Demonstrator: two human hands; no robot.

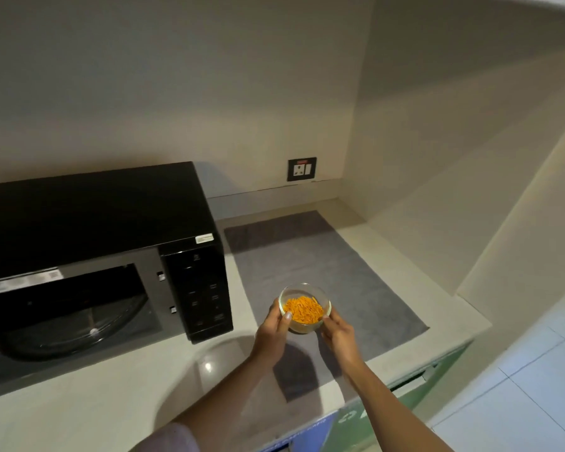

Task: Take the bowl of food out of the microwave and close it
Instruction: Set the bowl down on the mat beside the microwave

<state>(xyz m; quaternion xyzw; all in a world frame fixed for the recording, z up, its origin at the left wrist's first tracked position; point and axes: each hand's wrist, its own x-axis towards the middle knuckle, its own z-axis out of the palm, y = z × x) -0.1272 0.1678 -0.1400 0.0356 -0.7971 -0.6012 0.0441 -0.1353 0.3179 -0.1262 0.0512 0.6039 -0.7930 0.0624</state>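
Above the grey mat (323,272), near the counter's (95,402) front edge: glass bowl (304,308) of orange food, cupped at its sides by left hand (272,334) and right hand (338,334). Rigid, smooth, breakable, probably warm. Microwave (88,256) cavity gapes; its door lies out of view.

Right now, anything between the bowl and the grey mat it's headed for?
Nothing visible. Left hand and right hand hold the clear glass bowl of orange food over the bare grey mat.
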